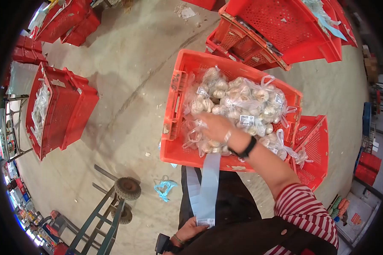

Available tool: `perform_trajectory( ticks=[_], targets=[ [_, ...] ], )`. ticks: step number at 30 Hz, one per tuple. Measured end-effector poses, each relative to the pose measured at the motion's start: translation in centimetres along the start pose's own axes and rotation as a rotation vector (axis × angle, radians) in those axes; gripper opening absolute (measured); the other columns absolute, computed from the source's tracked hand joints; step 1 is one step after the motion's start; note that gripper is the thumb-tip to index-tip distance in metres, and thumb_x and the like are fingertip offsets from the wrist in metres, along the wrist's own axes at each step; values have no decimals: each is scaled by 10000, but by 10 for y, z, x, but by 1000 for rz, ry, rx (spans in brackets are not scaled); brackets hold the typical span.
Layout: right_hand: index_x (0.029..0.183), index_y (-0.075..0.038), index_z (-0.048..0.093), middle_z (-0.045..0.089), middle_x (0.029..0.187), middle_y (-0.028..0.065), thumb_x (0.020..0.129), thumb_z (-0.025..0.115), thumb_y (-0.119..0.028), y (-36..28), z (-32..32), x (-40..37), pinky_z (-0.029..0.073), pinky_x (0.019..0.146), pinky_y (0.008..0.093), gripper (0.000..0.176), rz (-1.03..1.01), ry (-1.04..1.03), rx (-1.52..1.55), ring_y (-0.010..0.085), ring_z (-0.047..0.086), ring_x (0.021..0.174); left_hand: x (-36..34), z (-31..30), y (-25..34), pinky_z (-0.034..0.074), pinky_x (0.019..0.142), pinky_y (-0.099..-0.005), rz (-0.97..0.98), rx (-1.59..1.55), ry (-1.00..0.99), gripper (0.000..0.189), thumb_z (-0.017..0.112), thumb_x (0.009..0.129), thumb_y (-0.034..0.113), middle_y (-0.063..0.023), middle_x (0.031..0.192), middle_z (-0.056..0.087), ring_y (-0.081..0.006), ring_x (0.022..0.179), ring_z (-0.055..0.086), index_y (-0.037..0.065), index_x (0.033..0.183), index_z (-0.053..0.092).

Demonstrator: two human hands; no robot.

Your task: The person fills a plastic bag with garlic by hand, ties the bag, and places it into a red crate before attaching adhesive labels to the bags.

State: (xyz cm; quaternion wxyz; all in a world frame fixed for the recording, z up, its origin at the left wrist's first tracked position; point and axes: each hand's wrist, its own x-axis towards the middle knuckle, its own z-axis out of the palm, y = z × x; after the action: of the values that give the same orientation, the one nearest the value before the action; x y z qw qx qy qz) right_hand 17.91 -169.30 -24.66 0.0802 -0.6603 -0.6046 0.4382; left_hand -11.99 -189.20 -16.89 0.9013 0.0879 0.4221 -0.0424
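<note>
In the head view, my left hand point(190, 229) is closed on the lower end of a strip of labels point(210, 182), a pale blue backing band with a printed white label at the hand. The strip hangs in folds in front of my dark apron, its upper end at the crate's near rim. My right hand point(217, 126) reaches over the red crate point(170, 102), its blurred fingers at the plastic bags on the left side. Those clear bags of garlic point(234, 102) fill the crate, and several bear white printed labels point(247, 120).
Red crates point(64, 106) stand at the left, with more stacked crates point(281, 25) at the upper right. Another crate point(312, 148) sits beside the bagged garlic. A hand truck point(104, 216) and crumpled blue plastic point(165, 188) are on the concrete floor.
</note>
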Motion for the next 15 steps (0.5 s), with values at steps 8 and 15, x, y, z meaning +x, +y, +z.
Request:
perform_trajectory(
  ticks=[8,15],
  targets=[
    [1042,-10,569,599,980,125,695,687,-124,-55,17,-154,484,759,368,384,-469,-7,225,296,585,895,48,32,83,470,769,-250,325,-32,186,185,538,888,58,-35,972,626,-108,871,592,-10,1052,592],
    [1037,-7,598,621,928,114,721,678,-107,-23,18,-165,497,686,362,341,-351,183,300,289,611,786,61,51,97,456,783,-237,586,492,92,198,546,889,37,-30,1001,614,-58,890,546,2,1081,581]
  ],
)
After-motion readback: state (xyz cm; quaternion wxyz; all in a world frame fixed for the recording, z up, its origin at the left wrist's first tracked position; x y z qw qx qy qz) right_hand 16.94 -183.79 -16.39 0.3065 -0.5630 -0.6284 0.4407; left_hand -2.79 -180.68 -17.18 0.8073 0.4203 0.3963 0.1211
